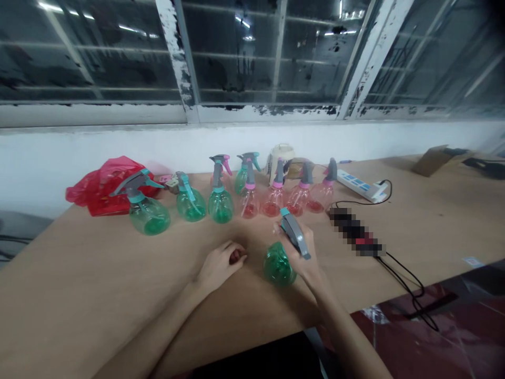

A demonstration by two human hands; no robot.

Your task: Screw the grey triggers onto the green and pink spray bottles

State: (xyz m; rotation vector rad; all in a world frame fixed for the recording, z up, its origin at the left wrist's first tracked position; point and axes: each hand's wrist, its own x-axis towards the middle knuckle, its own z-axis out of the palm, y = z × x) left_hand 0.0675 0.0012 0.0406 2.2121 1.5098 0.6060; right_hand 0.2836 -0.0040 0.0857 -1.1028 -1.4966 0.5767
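Fingers of the right hand [302,258] grip a tilted green spray bottle [278,268] by its neck, lifting it off the surface [98,295]; the left hand [219,266] rests curled beside it.

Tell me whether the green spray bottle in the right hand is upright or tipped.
Tipped. The green spray bottle leans in the right hand, its round base toward the camera and its grey trigger head angled up and away, unlike the row standing behind.

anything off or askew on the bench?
The leftmost green spray bottle leans, its trigger head tilted left, unlike the upright row. A crumpled red plastic bag lies behind it. The right hand holds another green bottle tilted.
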